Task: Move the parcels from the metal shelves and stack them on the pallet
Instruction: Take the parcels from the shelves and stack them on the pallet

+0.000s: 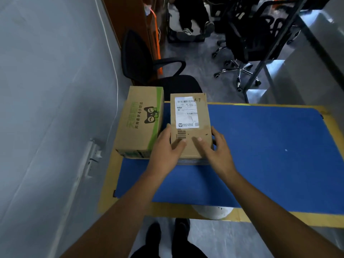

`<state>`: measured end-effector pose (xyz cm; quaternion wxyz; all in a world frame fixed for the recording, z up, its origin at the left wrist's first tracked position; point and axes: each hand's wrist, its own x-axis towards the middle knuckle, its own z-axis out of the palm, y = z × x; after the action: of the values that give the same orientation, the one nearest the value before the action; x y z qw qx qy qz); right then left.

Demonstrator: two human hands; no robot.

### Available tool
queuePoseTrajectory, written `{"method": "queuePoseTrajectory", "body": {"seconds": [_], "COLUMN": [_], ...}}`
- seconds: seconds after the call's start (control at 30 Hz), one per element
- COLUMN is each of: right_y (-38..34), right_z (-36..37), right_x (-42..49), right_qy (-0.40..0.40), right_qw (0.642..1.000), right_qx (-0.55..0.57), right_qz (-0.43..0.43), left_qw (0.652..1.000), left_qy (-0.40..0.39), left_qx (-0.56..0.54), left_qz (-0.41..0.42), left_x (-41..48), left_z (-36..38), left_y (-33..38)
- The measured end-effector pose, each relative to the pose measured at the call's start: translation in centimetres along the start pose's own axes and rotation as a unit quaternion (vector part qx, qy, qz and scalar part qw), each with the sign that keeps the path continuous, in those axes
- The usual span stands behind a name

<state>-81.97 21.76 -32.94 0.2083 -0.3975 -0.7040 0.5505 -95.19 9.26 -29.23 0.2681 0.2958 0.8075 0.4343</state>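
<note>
I read this as an office room doing duty as a parcel store. Ahead stands a black office chair (149,58) with armrests. Further back a cluster of swivel chairs (240,71) on chrome star bases sits on a grey hard floor (195,53). A seated person's legs (191,15) show at the top edge, near a wooden cabinet (128,19). The storage side shows in the dark metal shelf frame (316,43) at right and the blue-topped pallet (270,146) with yellow edging. On it are a printed carton (137,123) and a labelled parcel (191,146) bearing a barcoded shipping label (187,112).
</note>
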Motion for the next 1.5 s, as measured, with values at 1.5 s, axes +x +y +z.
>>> {"method": "queuePoseTrajectory", "body": {"seconds": [1.5], "right_y": [-0.3], "right_z": [-14.0], "right_x": [-42.1], "right_qy": [0.464], "right_qw": [0.853], "right_qx": [-0.173], "right_qz": [0.164], "left_qw": [0.838], "left_qy": [-0.4], "left_qx": [0.037], "left_qz": [0.369], "left_x": [-23.2], "left_z": [13.8], "left_y": [10.9]}}
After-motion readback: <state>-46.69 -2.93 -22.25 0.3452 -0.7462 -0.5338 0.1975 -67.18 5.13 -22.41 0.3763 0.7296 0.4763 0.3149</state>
